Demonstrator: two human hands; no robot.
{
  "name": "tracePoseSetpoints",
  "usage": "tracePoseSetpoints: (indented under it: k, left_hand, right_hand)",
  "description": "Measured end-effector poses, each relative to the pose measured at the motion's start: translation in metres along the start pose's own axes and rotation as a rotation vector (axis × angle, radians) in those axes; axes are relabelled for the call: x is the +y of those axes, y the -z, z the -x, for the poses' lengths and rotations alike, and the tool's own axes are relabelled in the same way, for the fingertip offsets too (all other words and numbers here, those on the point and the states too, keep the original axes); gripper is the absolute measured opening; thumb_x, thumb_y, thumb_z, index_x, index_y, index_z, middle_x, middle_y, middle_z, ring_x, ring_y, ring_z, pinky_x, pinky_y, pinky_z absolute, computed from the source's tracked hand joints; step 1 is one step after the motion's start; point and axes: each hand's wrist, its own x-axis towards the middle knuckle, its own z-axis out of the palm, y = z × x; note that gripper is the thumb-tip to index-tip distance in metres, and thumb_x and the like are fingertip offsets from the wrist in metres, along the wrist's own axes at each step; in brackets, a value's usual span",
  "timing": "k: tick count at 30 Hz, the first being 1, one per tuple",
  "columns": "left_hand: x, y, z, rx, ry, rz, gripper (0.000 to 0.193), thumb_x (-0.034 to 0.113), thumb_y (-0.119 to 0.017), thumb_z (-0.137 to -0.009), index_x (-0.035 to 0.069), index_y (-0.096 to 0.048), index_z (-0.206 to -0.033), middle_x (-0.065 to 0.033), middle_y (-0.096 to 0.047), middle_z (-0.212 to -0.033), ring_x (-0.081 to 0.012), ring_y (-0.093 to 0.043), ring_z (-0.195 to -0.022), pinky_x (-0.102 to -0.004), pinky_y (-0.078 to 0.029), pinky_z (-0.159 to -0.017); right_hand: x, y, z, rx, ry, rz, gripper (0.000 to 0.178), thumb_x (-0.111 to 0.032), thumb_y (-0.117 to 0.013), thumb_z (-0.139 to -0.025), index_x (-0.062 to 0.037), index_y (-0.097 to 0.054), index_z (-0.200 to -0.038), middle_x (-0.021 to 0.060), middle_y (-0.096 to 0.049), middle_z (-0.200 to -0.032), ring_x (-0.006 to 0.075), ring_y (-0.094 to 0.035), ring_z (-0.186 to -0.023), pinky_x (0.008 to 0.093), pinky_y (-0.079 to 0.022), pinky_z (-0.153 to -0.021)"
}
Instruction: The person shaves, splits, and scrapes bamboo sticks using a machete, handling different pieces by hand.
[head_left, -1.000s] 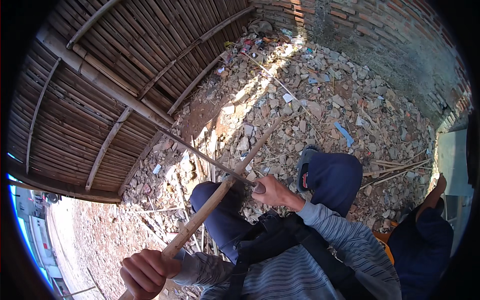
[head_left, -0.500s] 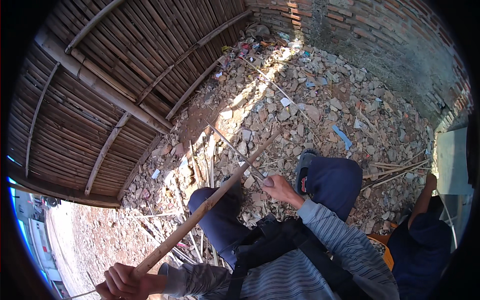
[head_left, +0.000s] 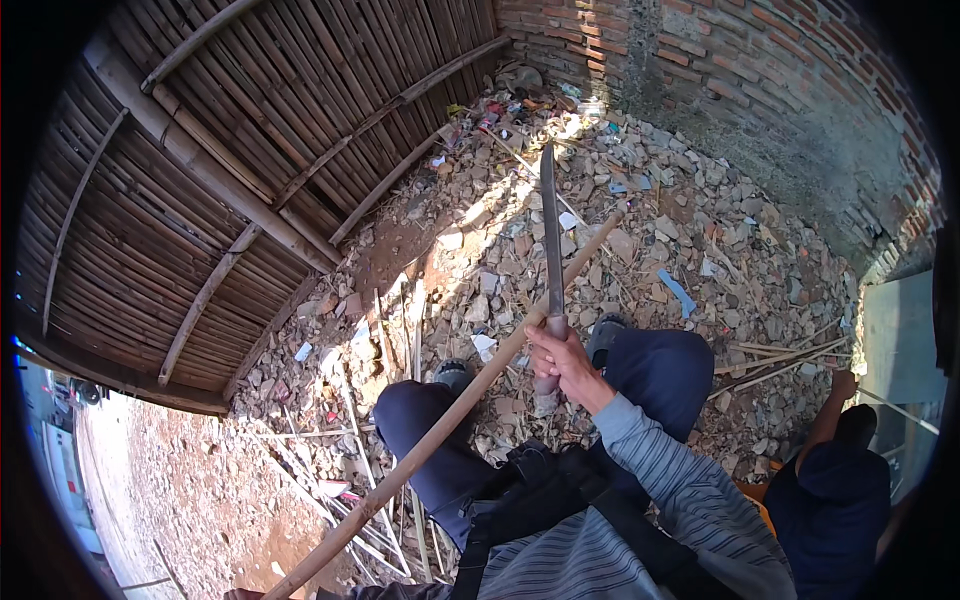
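Knife (head_left: 552, 230): handle gripped by right hand (head_left: 566, 364), across far half of pole (head_left: 450, 418). Left hand (head_left: 243, 595): pole's near end, grip cannot be told. Possible hazard: loose hold, blade glancing into left knee (head_left: 400, 408) beside pole.

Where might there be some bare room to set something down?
Sunlit dirt at lower left, between the slatted wall and loose sticks, looks barest, though pebbly. A smaller soil patch lies between that wall's foot and the sunlit rubble. Stones and knees crowd under the knife and pole; a co-worker fills the lower right.
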Motion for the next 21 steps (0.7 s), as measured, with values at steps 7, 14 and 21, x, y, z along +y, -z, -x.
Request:
tracePoseSetpoints:
  k: [7, 14, 21]
  left_hand:
    - [0.024, 0.074, 0.070, 1.016, 0.474, -1.407, 0.073, 0.068, -0.040, -0.102, 0.002, -0.059, -0.124, -0.0120, -0.070, -0.107, -0.0191, -0.069, -0.080, -0.0302, -0.054, -0.070]
    - [0.053, 0.060, 0.085, 0.265, 1.854, -1.766, 0.042, 0.037, -0.065, -0.104, -0.004, -0.067, -0.107, -0.0074, -0.073, -0.079, -0.0189, -0.071, -0.064, -0.0298, -0.054, -0.058]
    - [-0.267, -0.017, 0.002, -0.491, 1.018, -1.670, 0.051, 0.028, -0.080, -0.089, -0.001, -0.060, -0.125, -0.0140, -0.069, -0.110, -0.0243, -0.068, -0.102, -0.0367, -0.054, -0.083]
  right_hand:
    - [-0.067, -0.033, -0.001, 0.007, 0.170, 0.001, 0.021, -0.017, -0.076, -0.097, -0.0137, -0.056, -0.096, -0.0083, -0.042, -0.059, 0.0045, -0.036, -0.043, 0.0259, -0.032, -0.046]
    - [-0.129, -0.050, -0.013, -0.019, 0.386, 0.374, 0.021, -0.019, -0.078, -0.095, -0.0023, -0.066, -0.094, -0.0053, -0.049, -0.060, 0.0038, -0.041, -0.044, 0.0248, -0.030, -0.041]
    - [-0.139, -0.084, -0.012, -0.129, 0.324, 0.527, 0.026, -0.023, -0.081, -0.093, -0.0016, -0.067, -0.092, -0.0053, -0.048, -0.055, 0.0050, -0.044, -0.043, 0.0264, -0.035, -0.039]
